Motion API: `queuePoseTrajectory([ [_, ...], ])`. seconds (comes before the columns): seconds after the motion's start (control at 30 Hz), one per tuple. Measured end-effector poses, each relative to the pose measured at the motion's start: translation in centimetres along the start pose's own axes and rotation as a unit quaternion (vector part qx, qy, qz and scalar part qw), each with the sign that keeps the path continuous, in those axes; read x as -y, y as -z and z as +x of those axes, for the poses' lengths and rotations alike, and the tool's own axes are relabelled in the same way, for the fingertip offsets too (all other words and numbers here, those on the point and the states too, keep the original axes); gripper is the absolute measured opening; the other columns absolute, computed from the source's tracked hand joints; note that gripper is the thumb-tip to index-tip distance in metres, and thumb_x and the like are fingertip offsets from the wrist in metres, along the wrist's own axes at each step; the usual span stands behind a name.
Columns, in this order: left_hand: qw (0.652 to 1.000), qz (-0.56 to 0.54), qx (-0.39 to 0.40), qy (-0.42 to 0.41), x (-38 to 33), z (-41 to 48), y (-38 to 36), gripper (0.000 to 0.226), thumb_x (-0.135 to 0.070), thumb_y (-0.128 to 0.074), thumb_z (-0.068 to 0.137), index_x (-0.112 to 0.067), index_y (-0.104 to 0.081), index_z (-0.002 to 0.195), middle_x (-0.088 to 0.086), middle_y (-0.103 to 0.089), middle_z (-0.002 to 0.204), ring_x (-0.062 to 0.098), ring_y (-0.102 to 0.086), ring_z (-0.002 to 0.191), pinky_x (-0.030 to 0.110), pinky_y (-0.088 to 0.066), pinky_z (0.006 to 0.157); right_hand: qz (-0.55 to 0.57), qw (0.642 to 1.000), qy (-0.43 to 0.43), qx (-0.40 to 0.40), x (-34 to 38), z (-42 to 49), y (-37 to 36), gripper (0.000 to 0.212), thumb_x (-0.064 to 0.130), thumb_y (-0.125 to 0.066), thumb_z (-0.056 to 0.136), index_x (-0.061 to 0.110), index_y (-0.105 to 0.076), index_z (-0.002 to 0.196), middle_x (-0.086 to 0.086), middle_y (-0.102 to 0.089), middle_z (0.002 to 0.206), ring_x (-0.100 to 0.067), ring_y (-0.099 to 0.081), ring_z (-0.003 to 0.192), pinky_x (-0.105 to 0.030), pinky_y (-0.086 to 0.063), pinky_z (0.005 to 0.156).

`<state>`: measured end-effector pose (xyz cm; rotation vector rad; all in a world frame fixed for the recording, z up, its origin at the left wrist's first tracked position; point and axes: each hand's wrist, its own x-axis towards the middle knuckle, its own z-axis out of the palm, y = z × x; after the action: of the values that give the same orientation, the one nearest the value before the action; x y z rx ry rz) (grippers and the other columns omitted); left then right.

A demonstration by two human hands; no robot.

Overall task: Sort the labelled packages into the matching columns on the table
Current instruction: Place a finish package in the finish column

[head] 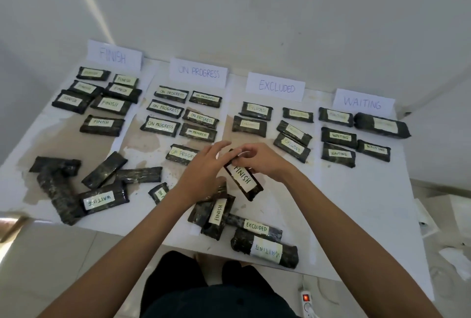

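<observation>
The right hand [260, 162] has its fingers curled round the far end of a dark FINISH package [243, 178], which hangs tilted just above the worktop [356, 203], in the middle of its near half. The left hand [204, 172] sits just beside it, fingers stretched out and apart, gripping nothing; whether they touch the package I cannot tell.

The main risk, as I judge it, is the grip: only one end is held, so the free end could swing or slide out during the carry. The FINISH column [102, 125] under the FINISH sign [113, 55] lies far to the left, well apart from the hands, and the path there crosses the ON PROGRESS rows. An ON PROGRESS package [178, 151] lies partly under the left hand, so a low sweep could nudge it out of line. A drop could also land the package label-down among the loose heap [76, 185] at the near left.

The back of the FINISH column is crowded, with packages overlapping, but bare worktop shows at its near end, between the last row and the loose heap. That looks like the easiest place to set down. Near the front edge a WAITING package [265, 252] lies close to the rim, where a forearm could knock it off
</observation>
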<state>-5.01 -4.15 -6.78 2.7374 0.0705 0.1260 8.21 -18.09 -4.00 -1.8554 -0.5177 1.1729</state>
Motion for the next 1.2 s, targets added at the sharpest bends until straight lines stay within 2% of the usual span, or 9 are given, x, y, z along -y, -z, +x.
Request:
queuePoseTrajectory([
  [0.13, 0.999, 0.021, -0.019, -0.021, 2.5, -1.0, 1.0, 0.074, -0.018, -0.081, 0.065, -0.022, -0.048, 0.131, 0.005, -0.053, 0.129, 0.028, -0.049, 0.114, 0.042, -0.047, 0.091, -0.020, 0.999, -0.001, 0.033, 1.6, 2.1, -2.3, 0.026, 0.023, -0.071, 0.084, 0.018, -0.064, 0.108, -0.001, -0.074, 0.097, -0.004, -0.066, 0.081, -0.023, -0.047, 0.070],
  [0.23, 0.999, 0.014, -0.027, -0.013, 4.9, -2.2, 2.1, 0.063, -0.018, -0.080, 0.064, -0.018, -0.056, 0.122, 0.002, -0.058, 0.121, 0.027, -0.053, 0.106, 0.042, -0.050, 0.084, -0.022, 0.998, 0.004, 0.055, 2.6, 3.8, -4.4, 0.026, 0.017, -0.073, 0.082, 0.013, -0.065, 0.107, -0.007, -0.074, 0.097, -0.015, -0.069, 0.092, -0.030, -0.053, 0.086],
  [0.4, 1.000, -0.010, -0.013, 0.010, 9.6, -4.5, 4.5, 0.061, -0.032, -0.075, 0.069, -0.018, -0.055, 0.125, 0.000, -0.056, 0.120, 0.022, -0.051, 0.101, 0.034, -0.046, 0.082, -0.029, 0.997, 0.007, 0.066, 4.9, 6.8, -8.7, 0.025, 0.015, -0.074, 0.080, 0.012, -0.066, 0.103, -0.007, -0.074, 0.096, -0.017, -0.070, 0.091, -0.032, -0.055, 0.086],
  [0.53, 0.998, -0.034, -0.011, 0.049, 14.7, -6.8, 7.1, 0.061, -0.019, -0.078, 0.068, -0.014, -0.056, 0.124, 0.004, -0.059, 0.115, 0.024, -0.054, 0.095, 0.037, -0.048, 0.079, -0.065, 0.996, 0.010, 0.062, 7.5, 10.5, -13.6, 0.022, 0.024, -0.078, 0.076, 0.019, -0.069, 0.096, 0.001, -0.074, 0.093, -0.013, -0.069, 0.093, -0.035, -0.052, 0.092],
  [0.7, 0.990, -0.042, -0.001, 0.133, 23.5, -9.2, 9.7, 0.052, -0.012, -0.076, 0.069, -0.015, -0.059, 0.118, 0.001, -0.058, 0.116, 0.021, -0.053, 0.104, 0.038, -0.046, 0.091, -0.082, 0.996, 0.028, 0.025, 10.9, 14.8, -19.0, 0.028, 0.031, -0.073, 0.081, 0.023, -0.065, 0.107, 0.007, -0.071, 0.095, -0.010, -0.067, 0.089, -0.024, -0.051, 0.078],
  [0.87, 0.977, -0.050, -0.023, 0.206, 33.3, -11.3, 12.6, 0.049, -0.001, -0.071, 0.071, -0.013, -0.060, 0.117, 0.004, -0.057, 0.121, 0.023, -0.050, 0.110, 0.036, -0.041, 0.096, -0.113, 0.992, 0.040, -0.037, 12.7, 20.1, -22.9, 0.021, 0.022, -0.064, 0.087, 0.019, -0.064, 0.108, 0.005, -0.066, 0.096, -0.011, -0.062, 0.085, -0.023, -0.049, 0.073],
  [0.97, 0.967, -0.049, -0.014, 0.251, 39.2, -11.9, 13.3, 0.051, -0.001, -0.073, 0.070, -0.013, -0.059, 0.117, 0.005, -0.056, 0.121, 0.024, -0.048, 0.108, 0.038, -0.040, 0.095, -0.225, 0.970, 0.069, -0.063, 13.1, 23.2, -24.7, 0.026, 0.019, -0.060, 0.088, 0.016, -0.061, 0.114, 0.001, -0.062, 0.106, -0.012, -0.055, 0.094, -0.027, -0.046, 0.084],
  [1.07, 0.960, -0.048, -0.004, 0.276, 44.2, -12.1, 13.1, 0.052, 0.003, -0.072, 0.069, -0.011, -0.059, 0.117, 0.009, -0.055, 0.120, 0.027, -0.048, 0.109, 0.040, -0.041, 0.094, -0.390, 0.910, 0.122, -0.073, 13.1, 26.0, -26.4, 0.044, 0.027, -0.062, 0.085, 0.017, -0.054, 0.127, -0.007, -0.051, 0.127, -0.024, -0.047, 0.115, -0.037, -0.041, 0.098],
  [1.2, 0.953, -0.055, -0.017, 0.298, 48.7, -11.9, 12.2, 0.052, 0.010, -0.070, 0.066, -0.007, -0.061, 0.114, 0.013, -0.055, 0.118, 0.032, -0.050, 0.109, 0.043, -0.044, 0.092, -0.478, 0.863, 0.163, -0.022, 12.9, 29.2, -28.5, 0.066, 0.037, -0.067, 0.083, 0.024, -0.039, 0.142, -0.011, -0.028, 0.151, -0.031, -0.028, 0.137, -0.046, -0.030, 0.110],
])
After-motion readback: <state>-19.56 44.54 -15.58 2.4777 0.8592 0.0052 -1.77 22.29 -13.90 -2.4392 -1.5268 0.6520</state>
